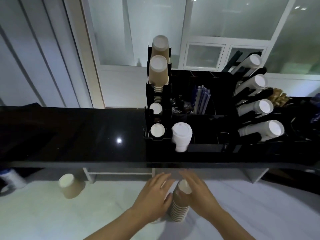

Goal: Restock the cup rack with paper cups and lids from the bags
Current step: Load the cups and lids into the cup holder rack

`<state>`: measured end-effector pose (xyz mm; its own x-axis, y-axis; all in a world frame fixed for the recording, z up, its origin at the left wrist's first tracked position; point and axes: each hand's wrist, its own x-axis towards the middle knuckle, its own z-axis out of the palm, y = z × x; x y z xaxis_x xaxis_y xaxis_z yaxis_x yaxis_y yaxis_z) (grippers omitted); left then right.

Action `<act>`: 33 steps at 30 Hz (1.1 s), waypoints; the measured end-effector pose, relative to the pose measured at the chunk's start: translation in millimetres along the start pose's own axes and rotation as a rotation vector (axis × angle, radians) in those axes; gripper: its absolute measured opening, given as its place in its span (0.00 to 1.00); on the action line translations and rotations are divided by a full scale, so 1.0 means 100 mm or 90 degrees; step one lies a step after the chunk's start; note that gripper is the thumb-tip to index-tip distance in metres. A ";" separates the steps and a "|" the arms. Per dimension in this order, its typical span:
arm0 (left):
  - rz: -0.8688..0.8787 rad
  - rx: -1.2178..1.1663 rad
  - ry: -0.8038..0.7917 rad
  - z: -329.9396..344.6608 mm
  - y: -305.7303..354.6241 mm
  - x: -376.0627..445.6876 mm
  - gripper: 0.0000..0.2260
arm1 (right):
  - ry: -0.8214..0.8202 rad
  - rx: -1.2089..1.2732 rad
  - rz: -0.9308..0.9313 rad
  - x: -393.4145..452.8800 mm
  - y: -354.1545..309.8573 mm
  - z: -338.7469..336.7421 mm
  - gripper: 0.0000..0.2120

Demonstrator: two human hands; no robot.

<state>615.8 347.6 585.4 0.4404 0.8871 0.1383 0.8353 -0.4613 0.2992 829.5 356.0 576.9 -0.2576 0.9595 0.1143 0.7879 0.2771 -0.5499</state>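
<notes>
Grip: my right hand (199,193) curls round nested stack of brown ribbed paper cups (180,203), left hand (155,193) flat alongside | handling: light, crushable, probably wobbly | hold: mid-stack.

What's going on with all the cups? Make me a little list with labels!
hands: left hand and right hand on either side of a brown cup stack, below the counter's edge
cup rack: black, on the dark counter
rack's left column: four brown cup stacks, back two tall, front two low
rack's right column: white cup stacks
white stack at rack's front: lids
stray cup: brown, upside down, lower left
</notes>
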 end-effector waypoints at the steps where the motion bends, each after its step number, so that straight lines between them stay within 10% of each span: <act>1: -0.009 -0.007 -0.009 0.02 0.02 -0.03 0.24 | -0.012 0.015 0.014 -0.04 0.03 0.06 0.32; 15: -0.030 -0.030 -0.031 0.15 0.14 -0.22 0.23 | -0.002 0.139 0.171 -0.16 0.08 0.28 0.46; 33: 0.074 -0.117 0.315 -1.12 0.45 0.16 0.33 | 0.173 0.139 -0.125 0.08 -1.19 -1.58 0.42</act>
<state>623.3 343.2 707.2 0.2812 0.7525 0.5956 0.6993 -0.5857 0.4098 822.1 338.7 773.3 -0.2112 0.8762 0.4332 0.5940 0.4670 -0.6550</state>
